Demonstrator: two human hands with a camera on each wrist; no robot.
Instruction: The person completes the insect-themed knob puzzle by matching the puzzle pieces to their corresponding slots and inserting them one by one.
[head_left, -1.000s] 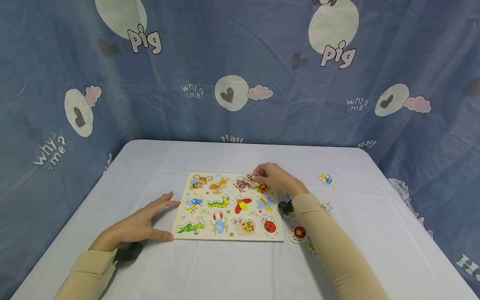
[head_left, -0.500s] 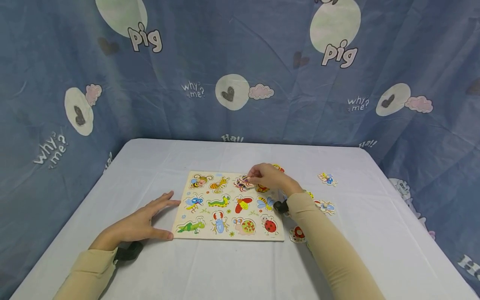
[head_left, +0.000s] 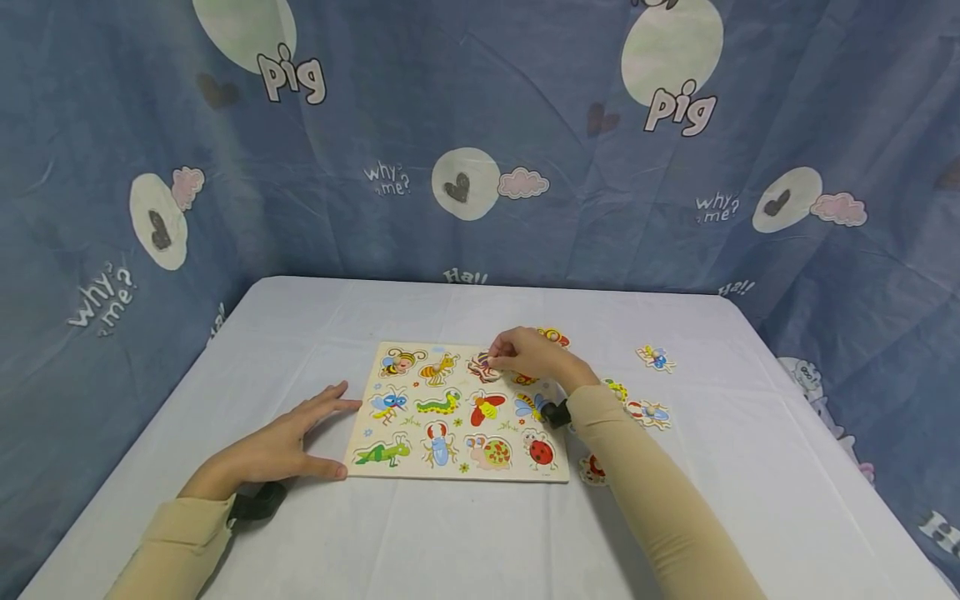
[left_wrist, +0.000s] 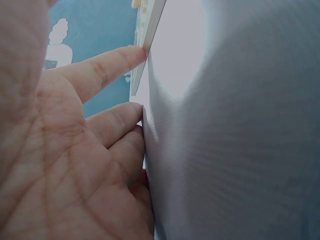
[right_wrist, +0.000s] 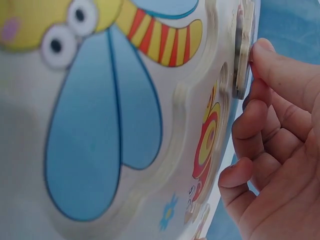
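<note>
A wooden insect puzzle board (head_left: 517,476) lies flat on the white table. My right hand (head_left: 534,353) pinches a striped spider puzzle piece (head_left: 481,367) over the spider picture in the board's back row. In the right wrist view that piece (right_wrist: 243,55) is seen edge-on at the thumb, raised off the board or tilted; its underside is hidden. My left hand (head_left: 281,446) is spread at the board's left side, thumb near the front corner. In the left wrist view, one straight finger (left_wrist: 112,67) touches the board's edge (left_wrist: 154,25).
More loose insect pieces lie right of the board: a blue-winged one (head_left: 655,358), a blue beetle (head_left: 651,413), a red one (head_left: 592,470) and a red-yellow one (head_left: 553,336) behind the board. My right forearm (head_left: 652,475) covers part of this area.
My right hand has carried the spider piece slightly left and down over the spider picture. Loose pieces behind and beside the arm have come into view. The left hand has stayed put.
</note>
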